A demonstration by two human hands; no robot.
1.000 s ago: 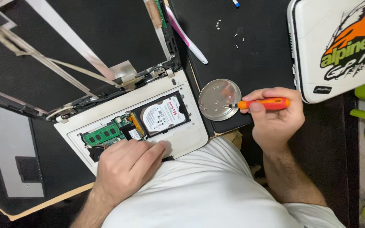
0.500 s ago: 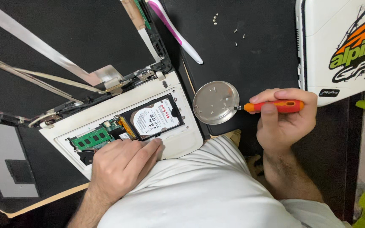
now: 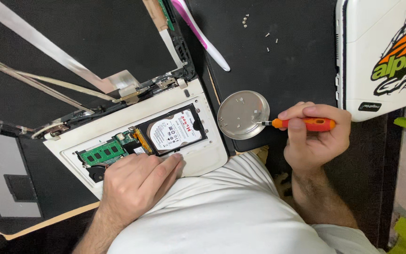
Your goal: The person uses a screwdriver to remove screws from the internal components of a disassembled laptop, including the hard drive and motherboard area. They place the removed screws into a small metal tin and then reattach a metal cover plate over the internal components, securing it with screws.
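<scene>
L hand [image 3: 135, 186] flat on laptop [image 3: 203, 157] | R grip [image 3: 313, 136] pinches screwdriver [image 3: 301, 124] horiz.

Round tray [image 3: 240, 113]: brushed matt metal. Screwdriver [image 3: 306, 124]: glossy orange plastic grip. Laptop base [image 3: 198, 157]: smooth white plastic. Hard drive [image 3: 172, 130]: shiny metal.

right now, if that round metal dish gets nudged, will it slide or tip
The dish looks thin and shallow, so it is probably light and would likely slide on the smooth dark mat rather than tip. Its low, wide shape suggests it stays flat. The screwdriver tip sits at its rim, so a bump could shift it and jostle any small bits inside.
</scene>
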